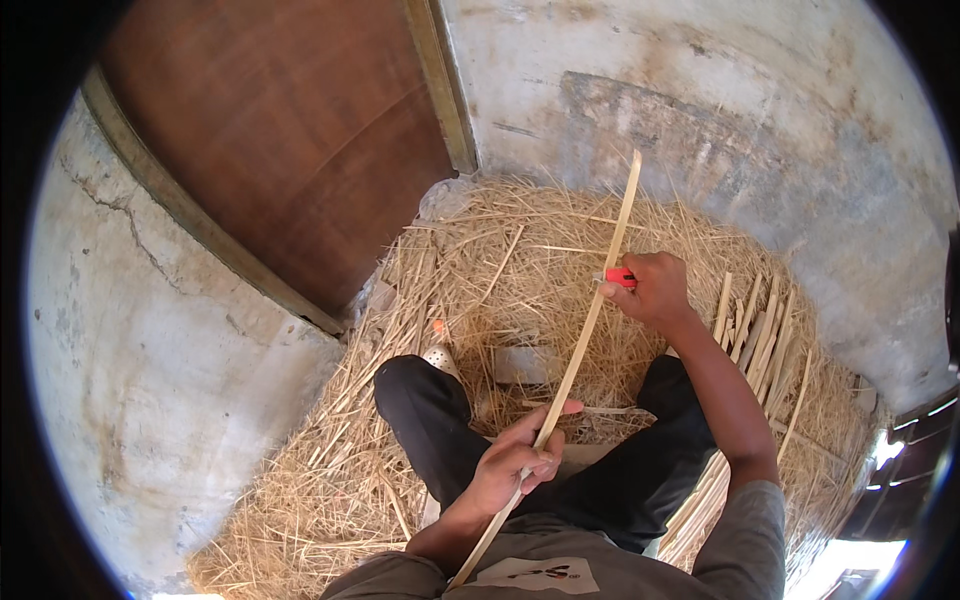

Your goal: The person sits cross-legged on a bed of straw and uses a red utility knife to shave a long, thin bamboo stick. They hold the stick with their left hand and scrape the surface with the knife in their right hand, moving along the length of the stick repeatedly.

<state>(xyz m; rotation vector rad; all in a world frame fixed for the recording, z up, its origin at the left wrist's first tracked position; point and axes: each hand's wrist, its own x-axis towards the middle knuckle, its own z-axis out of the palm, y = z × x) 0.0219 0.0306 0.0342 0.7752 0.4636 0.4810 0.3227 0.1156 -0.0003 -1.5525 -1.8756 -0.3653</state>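
Observation:
A long, pale strip, apparently bamboo [582, 340], slants from my lap up toward the far wall. My left hand [515, 465] is closed round its lower part, with one finger stretched out beside it. Its lower end rests against my shirt. Farther up, my right hand [657, 287] is closed on a red-handled cutter [622, 276]. The cutter's short metal end meets the strip's edge, and my thumb lies close to the strip.
Loose straw-like shavings [470, 250] cover the floor. Several cut strips [765, 335] lie on the right. A greyish block [525, 365] sits between my knees, near a white perforated shoe [441, 360]. Beyond are a brown door [270, 130] and stained walls [720, 120].

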